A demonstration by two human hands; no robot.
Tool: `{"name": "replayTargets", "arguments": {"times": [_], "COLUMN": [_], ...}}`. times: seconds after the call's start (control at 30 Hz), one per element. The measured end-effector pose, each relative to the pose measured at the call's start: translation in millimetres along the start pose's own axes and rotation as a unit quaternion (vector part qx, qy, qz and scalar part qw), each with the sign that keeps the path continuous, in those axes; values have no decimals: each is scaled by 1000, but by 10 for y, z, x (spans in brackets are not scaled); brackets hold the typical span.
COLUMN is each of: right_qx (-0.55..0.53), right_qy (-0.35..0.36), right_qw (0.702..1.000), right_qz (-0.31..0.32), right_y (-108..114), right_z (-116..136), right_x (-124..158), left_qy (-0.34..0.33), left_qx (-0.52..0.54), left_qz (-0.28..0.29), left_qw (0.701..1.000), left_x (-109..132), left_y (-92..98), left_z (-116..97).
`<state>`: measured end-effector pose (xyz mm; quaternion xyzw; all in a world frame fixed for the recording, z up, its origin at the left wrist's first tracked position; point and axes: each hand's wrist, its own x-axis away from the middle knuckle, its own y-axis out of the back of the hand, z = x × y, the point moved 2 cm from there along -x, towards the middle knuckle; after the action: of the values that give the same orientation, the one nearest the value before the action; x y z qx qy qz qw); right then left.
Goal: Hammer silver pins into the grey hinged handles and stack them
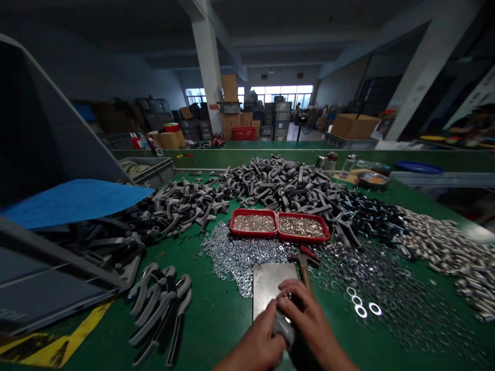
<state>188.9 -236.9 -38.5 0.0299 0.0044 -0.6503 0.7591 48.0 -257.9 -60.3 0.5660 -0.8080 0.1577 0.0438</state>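
My left hand (265,337) is closed around a grey handle-like part (283,329), held over the near end of a flat metal plate (268,283). At the top of that part, the fingers of my right hand (307,317) pinch a small shiny metal piece (286,294), ring-like in outline; its exact kind is hard to make out. Just past my right hand lies a hammer (306,273) with a wooden handle, its head against the far right of the plate. Small metal nuts or rings (232,257) are heaped beyond the plate.
Two red trays (253,236) (303,239) hold small metal pins. Behind them rises a pile of grey handles (270,180). Several grey-and-black assembled pieces (158,309) lie left. Washers (361,311), black parts (367,211) and metal cylinders (441,239) spread right. A grey crate (58,278) stands left.
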Motion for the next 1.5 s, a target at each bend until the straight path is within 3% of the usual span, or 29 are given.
{"name": "replayTargets", "arguments": {"times": [0.1,0.17,0.23,0.27,0.33,0.4,0.47,0.53,0.6,0.67,0.73,0.77,0.83,0.93,1.1,1.17,1.27,1.37,1.43,1.5], "right_qx": [-44,-27,71,151,336,458,493,484,454,360,184,80,-98,-239,-389,-382,-266,-38,105,197], "right_qy": [-24,-21,5,25,72,96,105,117,132,112,29,-29,-114,-164,-235,-237,-175,-4,163,289], "right_qw": [997,995,994,987,939,884,864,867,881,926,982,996,988,953,885,888,944,997,979,935], "right_qz": [63,98,83,53,-7,-15,8,30,31,8,-10,-3,32,84,103,100,89,67,58,63], "right_y": [65,182,414,569,896,1161,1316,1346,1259,1074,805,643,310,-38,-142,-121,-64,36,87,102], "right_z": [33,-5,-103,-166,-294,-409,-470,-452,-360,-237,-153,-140,-146,-199,-240,-237,-219,-136,-49,13], "right_x": [16,40,36,17,-49,-146,-257,-353,-402,-386,-315,-269,-190,-157,-171,-161,-139,-111,-81,-50], "left_qy": [-1,13,44,50,44,19,2,-14,-34,-57,-85,-101,-131,-151,-151,-153,-135,-126,-130,-129], "left_qx": [-3,50,79,82,88,90,66,24,-14,-44,-74,-91,-126,-173,-200,-193,-178,-150,-115,-85], "left_qz": [145,191,155,108,-1,-69,-73,-71,-117,-181,-213,-220,-228,-235,-262,-271,-269,-243,-213,-204], "left_qw": [989,980,984,989,995,993,995,997,992,981,971,966,957,944,932,931,937,950,961,967], "left_x": [92,112,84,58,-1,-64,-140,-219,-280,-306,-300,-290,-262,-233,-243,-255,-253,-202,-158,-133], "left_y": [-28,-27,-4,17,73,124,157,182,207,213,184,162,124,114,174,171,119,39,-1,-4], "left_z": [-44,-21,53,91,134,118,66,4,-56,-123,-199,-238,-301,-316,-183,-165,-230,-358,-417,-423]}}
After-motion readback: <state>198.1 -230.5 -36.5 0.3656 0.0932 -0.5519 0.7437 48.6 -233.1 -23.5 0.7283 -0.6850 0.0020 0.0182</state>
